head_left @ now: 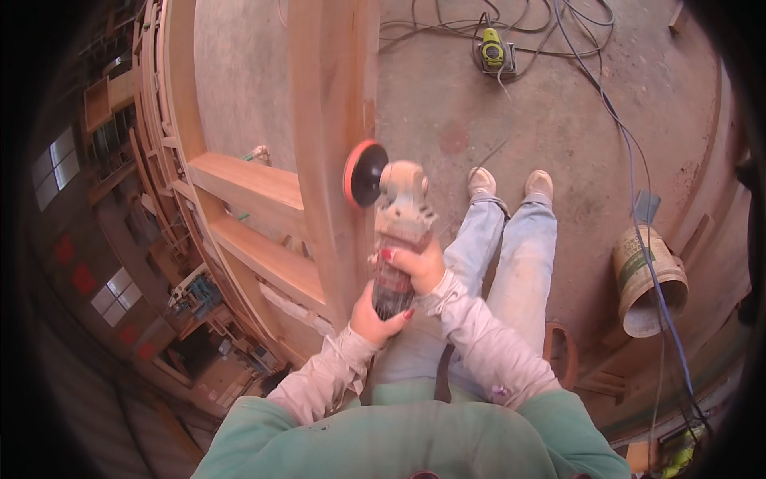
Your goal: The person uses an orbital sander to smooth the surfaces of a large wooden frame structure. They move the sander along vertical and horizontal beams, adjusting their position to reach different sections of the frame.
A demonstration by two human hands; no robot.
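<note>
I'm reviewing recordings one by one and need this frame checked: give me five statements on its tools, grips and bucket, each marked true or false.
1. The bucket is to the right of the shoes. True.
2. Only the left grip holds the disc tool. False: the right grip holds it too.
3. The right grip is nearer the round disc than the left grip. True.
4. The round disc faces the bucket. False: it faces the wooden beam.
5. The yellow-green tool lies on the floor, beyond the shoes. True.

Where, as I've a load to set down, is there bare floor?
Two floor patches look bare: between the shoes and the bucket, and between the beam and the reddish stain. Crowded: around the green tool and along the cables.
</note>
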